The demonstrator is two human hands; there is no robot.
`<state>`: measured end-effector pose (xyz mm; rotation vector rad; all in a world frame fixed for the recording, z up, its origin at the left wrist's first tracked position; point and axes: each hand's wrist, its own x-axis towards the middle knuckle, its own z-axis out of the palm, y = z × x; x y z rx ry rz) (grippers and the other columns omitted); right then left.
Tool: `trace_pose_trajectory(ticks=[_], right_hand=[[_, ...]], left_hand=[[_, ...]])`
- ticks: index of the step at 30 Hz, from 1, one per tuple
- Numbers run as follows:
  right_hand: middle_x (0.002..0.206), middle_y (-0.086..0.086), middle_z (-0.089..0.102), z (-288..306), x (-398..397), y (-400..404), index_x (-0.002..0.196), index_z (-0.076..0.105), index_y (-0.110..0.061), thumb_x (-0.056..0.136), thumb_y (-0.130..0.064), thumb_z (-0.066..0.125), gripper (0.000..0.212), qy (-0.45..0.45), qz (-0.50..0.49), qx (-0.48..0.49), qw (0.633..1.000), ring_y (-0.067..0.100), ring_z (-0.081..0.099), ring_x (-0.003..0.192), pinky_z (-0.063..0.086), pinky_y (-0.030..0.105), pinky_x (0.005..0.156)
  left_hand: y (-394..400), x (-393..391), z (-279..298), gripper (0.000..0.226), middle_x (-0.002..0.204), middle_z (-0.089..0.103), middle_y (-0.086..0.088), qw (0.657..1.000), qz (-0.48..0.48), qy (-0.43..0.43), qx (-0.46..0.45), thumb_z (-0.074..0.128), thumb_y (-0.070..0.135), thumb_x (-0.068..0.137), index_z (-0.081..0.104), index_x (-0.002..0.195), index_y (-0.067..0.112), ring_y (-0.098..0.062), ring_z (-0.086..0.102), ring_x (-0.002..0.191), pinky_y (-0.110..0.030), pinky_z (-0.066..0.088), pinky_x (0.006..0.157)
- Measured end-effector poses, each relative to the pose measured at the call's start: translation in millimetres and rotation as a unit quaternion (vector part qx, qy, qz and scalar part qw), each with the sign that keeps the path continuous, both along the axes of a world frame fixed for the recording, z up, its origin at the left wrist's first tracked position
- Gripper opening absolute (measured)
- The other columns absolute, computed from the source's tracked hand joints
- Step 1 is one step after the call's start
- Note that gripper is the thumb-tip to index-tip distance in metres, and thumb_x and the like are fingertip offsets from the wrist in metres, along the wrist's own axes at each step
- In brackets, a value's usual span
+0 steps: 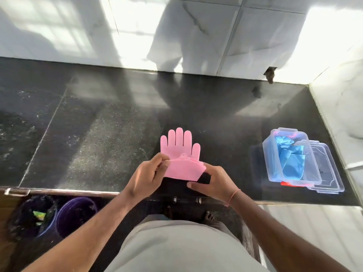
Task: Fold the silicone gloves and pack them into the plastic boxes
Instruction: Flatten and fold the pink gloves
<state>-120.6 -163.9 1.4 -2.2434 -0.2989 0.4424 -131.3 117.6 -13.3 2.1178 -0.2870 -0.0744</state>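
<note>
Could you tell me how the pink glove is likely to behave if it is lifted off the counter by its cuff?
The pink glove would probably droop: its cuff already folds over softly where the left hand and right hand pinch it. It looks thin and flat, so likely light. Being silicone, it may spring open once released.

A dark speckled stone counter [98, 134] runs along a glossy white tiled wall [196, 26]. Below its front edge, on the left, a purple bucket [75, 214] stands just beside a dark bin [33, 216] holding green scraps
</note>
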Motion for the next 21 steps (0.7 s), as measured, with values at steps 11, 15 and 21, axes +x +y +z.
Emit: trace_pose_trajectory(ticks=[11,15,21], right_hand=[[0.095,-0.013,0.079,-6.9,64.6,29.9,0.114,0.071,-0.040,0.093,-0.056,0.061,0.028,0.062,-0.181,0.009,0.982,0.017,0.075,0.090,0.063,0.044,0.087],[0.079,-0.006,0.071,-10.4,79.4,36.4,0.100,0.068,-0.032,0.093,-0.058,0.062,0.028,0.076,-0.195,-0.031,0.977,0.027,0.071,0.072,0.065,0.048,0.075],[0.085,-0.013,0.068,-15.9,84.2,41.9,0.115,0.059,-0.035,0.094,-0.054,0.064,0.029,0.069,-0.179,-0.103,0.976,0.022,0.071,0.083,0.059,0.040,0.074]], left_hand=[[-9.2,56.8,-13.1,0.039,0.106,0.082,0.013,0.982,0.090,0.135,-0.095,0.076,0.053,0.095,0.052,0.125,0.060,-0.012,0.082,0.085,-0.036,0.069,0.068],[-13.2,61.2,-28.5,0.054,0.107,0.073,0.020,0.984,0.137,0.109,0.012,0.075,0.034,0.101,0.048,0.147,0.036,0.000,0.074,0.082,-0.027,0.060,0.073],[-19.0,35.3,-39.6,0.061,0.141,0.060,0.004,0.972,0.143,0.029,0.182,0.064,0.043,0.100,0.045,0.155,0.023,-0.023,0.059,0.125,-0.048,0.060,0.097]])
